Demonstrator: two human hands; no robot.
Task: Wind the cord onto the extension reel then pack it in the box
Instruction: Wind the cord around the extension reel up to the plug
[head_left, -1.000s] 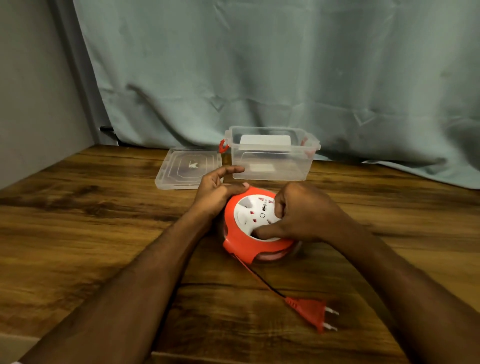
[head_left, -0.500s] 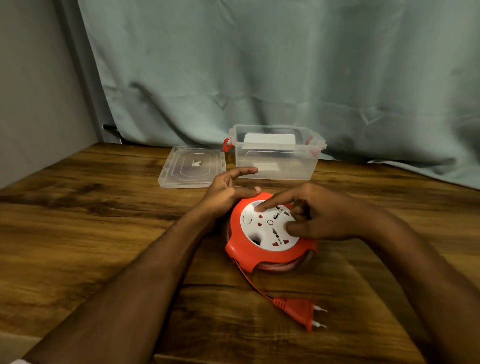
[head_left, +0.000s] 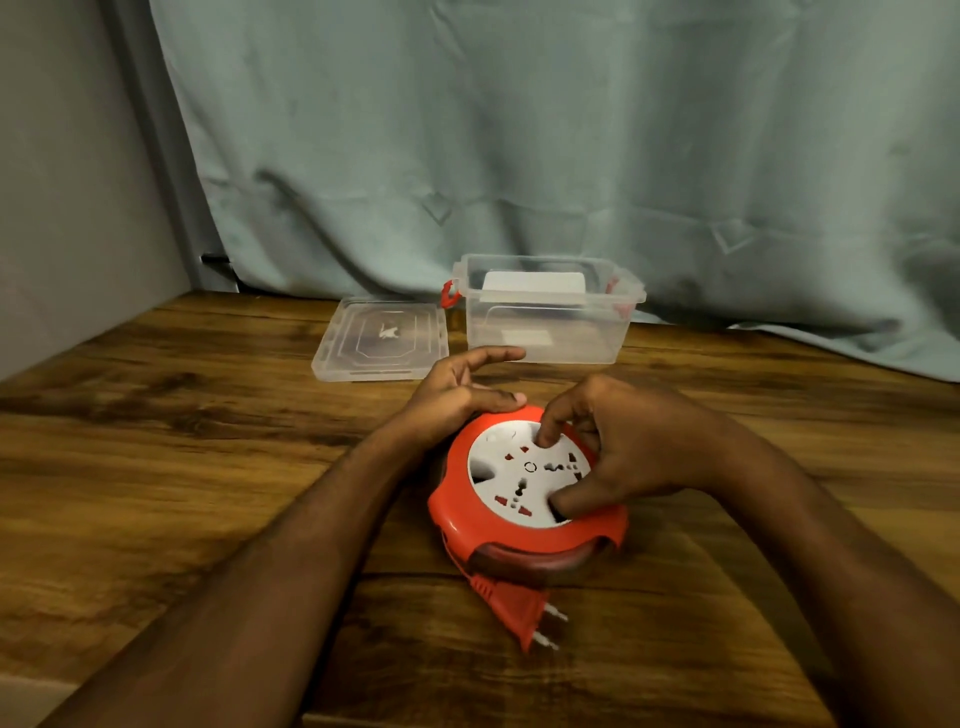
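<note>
Head view: right hand (head_left: 628, 457) sits over the white socket face (head_left: 524, 470) of the orange extension reel (head_left: 514, 525), index fingertip and thumb tip each pressed into a recess of that face, other fingers curled; a pinch-like hold for turning it. Left hand (head_left: 457, 395) steadies the reel's far-left rim, thumb along the orange edge, index finger extended and free above the wooden table (head_left: 182, 467).

Reel lies flat, near the front edge. Plug (head_left: 519, 610) rests touching the reel's near side, pins pointing right and toward the viewer; almost no cord shows outside the housing. Winding looks all but finished.

Key relation: clear storage box (head_left: 545, 312) stands open directly beyond the reel, lid (head_left: 382, 338) flat just left of it. Judged next move: lift straight away from the body. Both hands are about equally near.
</note>
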